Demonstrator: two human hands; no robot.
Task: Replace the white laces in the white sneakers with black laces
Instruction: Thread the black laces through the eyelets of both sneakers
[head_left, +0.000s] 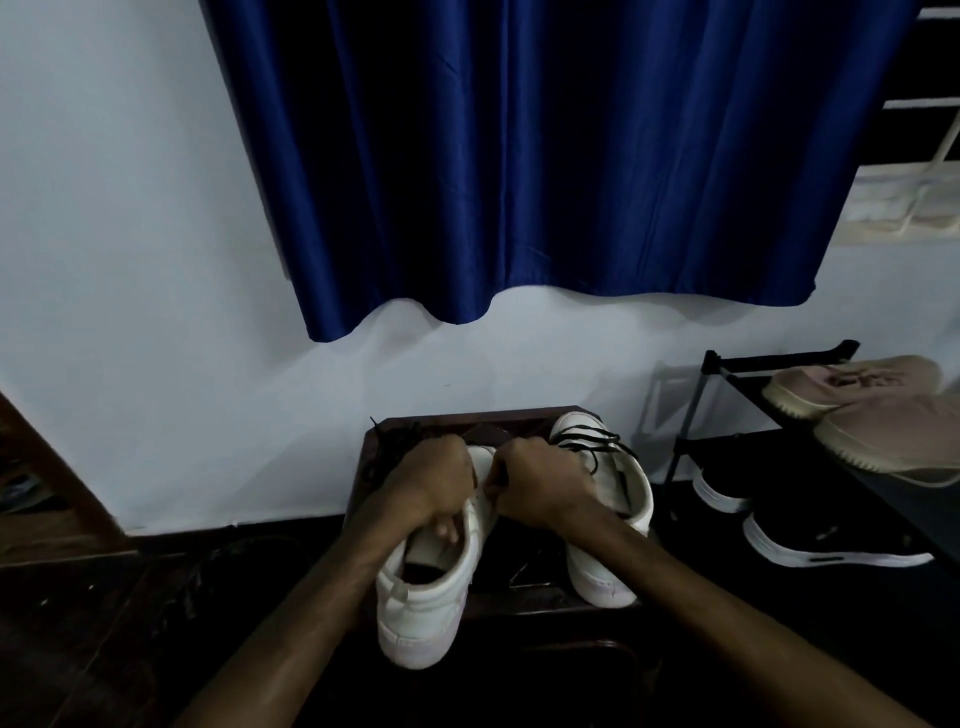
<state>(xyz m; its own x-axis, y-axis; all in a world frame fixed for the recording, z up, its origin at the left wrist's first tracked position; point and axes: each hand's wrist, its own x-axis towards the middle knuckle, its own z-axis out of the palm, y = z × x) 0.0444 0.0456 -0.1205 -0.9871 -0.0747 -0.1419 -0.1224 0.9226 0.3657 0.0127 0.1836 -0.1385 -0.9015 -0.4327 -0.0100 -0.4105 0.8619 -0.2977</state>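
A white sneaker (421, 613) sits heel toward the camera on a small dark wooden counter (467, 415), its heel hanging past the near edge. The left hand (434, 480) holds it by the upper: the grip is closed on the shoe's side, with the fingertips (447, 530) curled down inside the opening. The right hand (540, 483) lies just beside it over the front of the same shoe, its grip narrowed to a pinch on a short dark strand that looks like a black lace (500, 475); the eyelets themselves are hidden under the two hands. To the right, a second white sneaker (608, 566) stands on the counter, close to the first, with black lacing (592, 441) crossing its front and loose ends spilling over the side. Behind the left hand, a dark tangle of laces (389, 441) lies at the counter's far left corner. Further right is a black shoe rack (691, 415) that carries a beige pair (852, 389) on top and black sneakers with white soles (831, 545) lower down. A blue curtain (519, 156) hangs on the pale wall (130, 260) above.
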